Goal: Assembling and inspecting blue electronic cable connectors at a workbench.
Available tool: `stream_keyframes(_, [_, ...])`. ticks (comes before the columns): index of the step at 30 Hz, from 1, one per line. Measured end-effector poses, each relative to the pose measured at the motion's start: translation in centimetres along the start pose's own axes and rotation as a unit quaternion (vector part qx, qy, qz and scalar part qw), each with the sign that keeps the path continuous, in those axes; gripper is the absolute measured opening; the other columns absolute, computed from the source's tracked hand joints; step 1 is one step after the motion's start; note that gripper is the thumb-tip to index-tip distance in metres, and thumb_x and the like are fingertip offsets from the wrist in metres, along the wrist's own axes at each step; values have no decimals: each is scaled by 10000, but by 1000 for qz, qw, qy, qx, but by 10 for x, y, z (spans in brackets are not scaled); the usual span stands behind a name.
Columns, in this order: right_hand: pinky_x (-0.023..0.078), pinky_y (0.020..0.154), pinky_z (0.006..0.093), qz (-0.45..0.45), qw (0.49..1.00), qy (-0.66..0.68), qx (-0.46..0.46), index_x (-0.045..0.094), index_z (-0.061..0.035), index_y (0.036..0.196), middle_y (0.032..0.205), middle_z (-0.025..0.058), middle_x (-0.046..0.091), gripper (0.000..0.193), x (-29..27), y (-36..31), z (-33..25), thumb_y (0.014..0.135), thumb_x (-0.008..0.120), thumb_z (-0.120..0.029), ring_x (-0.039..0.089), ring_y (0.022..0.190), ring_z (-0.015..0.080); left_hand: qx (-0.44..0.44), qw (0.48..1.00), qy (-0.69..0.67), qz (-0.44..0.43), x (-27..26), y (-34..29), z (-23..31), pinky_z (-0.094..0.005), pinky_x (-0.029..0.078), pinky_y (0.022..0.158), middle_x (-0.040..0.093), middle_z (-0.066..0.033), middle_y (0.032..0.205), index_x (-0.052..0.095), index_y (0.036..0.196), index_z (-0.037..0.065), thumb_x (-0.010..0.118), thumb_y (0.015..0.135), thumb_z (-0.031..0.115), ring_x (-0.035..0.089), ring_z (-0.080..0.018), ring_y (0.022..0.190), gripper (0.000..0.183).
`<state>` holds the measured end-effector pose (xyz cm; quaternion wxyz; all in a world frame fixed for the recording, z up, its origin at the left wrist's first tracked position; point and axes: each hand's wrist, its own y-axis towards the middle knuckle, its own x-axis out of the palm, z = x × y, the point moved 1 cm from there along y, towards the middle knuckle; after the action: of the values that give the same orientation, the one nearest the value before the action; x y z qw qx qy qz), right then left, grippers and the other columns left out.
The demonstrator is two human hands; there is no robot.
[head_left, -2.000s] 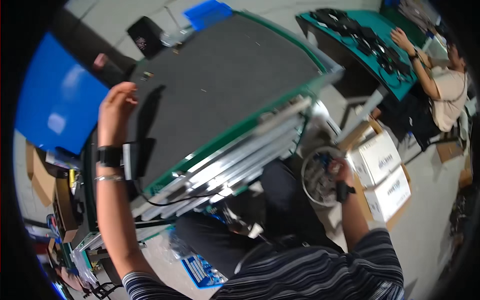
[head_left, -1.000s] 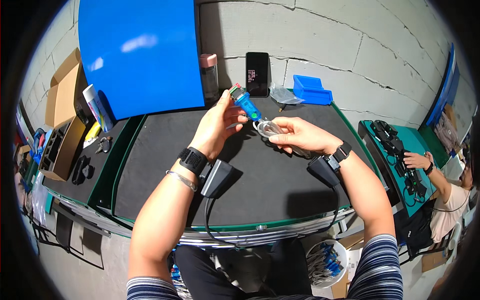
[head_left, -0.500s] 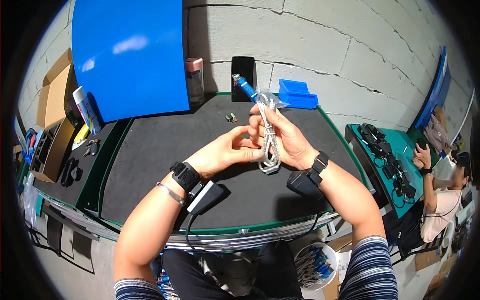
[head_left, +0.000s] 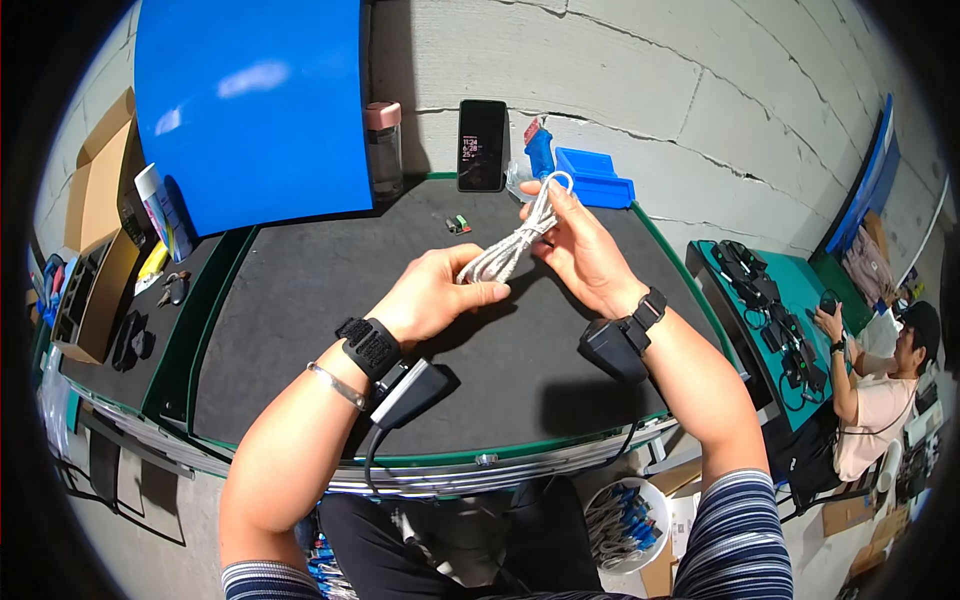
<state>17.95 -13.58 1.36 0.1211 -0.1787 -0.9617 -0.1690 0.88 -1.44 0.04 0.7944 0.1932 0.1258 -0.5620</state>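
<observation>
A bundled grey-white cable (head_left: 515,245) is stretched slantwise between my two hands, above the dark mat. My left hand (head_left: 435,295) is closed around its lower left end. Higher up and to the right, my right hand (head_left: 585,245) grips the other end of the bundle near a loop. A blue connector (head_left: 540,150) with a reddish end sticks up beyond the right fingers, and a bit of clear plastic (head_left: 518,180) shows beside it. Some right fingertips are hidden behind the cable.
Small green and dark parts (head_left: 458,224) lie on the mat (head_left: 330,300). Behind stand a phone (head_left: 482,145), a pink-lidded bottle (head_left: 384,150) and a blue bin (head_left: 592,178). A white bucket (head_left: 660,530) of cables stands below. Another person (head_left: 880,380) sits at the right.
The bundle has tilted from nearly upright to slanting down left. My left hand has closed on its lower end, and the connector now points up instead of up left.
</observation>
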Motion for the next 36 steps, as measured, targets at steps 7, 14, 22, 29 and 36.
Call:
stream_keyframes(7, [431,652,218,24,999,-21,-5,571,-93,1171,885,-17,523,322,-4,1,7,1006,534,-368,492,730,61,4,992,77,99,-6,1,-5,-257,474,739,641,-5,845,633,1080,24,726,875,168,562,-72,788,267])
stream_keyframes(14, [494,735,235,-14,999,26,-36,531,-76,1233,993,47,591,297,-2,2,9,1027,492,-287,557,821,85,-31,989,-139,30,-4,1,-5,-199,484,666,642,-39,933,547,1251,30,562,990,373,571,-59,709,431])
stream_keyframes(22, [501,742,246,-48,997,67,-13,527,-81,1257,1002,51,603,296,-4,2,6,1032,481,-268,572,852,91,-15,995,-89,34,-5,0,0,-193,434,574,634,-21,809,584,1138,20,552,999,347,528,-51,616,357])
stream_keyframes(29, [507,762,251,-96,989,116,-8,478,-74,1318,1120,95,609,319,0,-1,-3,1025,487,-200,585,896,116,-16,975,-221,-2,-7,-4,2,-189,393,505,634,-42,769,600,1010,16,487,1019,393,472,-58,532,393])
stream_keyframes(36, [484,776,253,-123,989,79,-28,480,-72,1325,1143,88,608,335,-1,-2,-10,1018,505,-205,576,925,111,-29,961,-268,-65,-3,-4,0,-214,445,611,647,-50,891,583,1068,53,473,1023,397,538,-78,663,363])
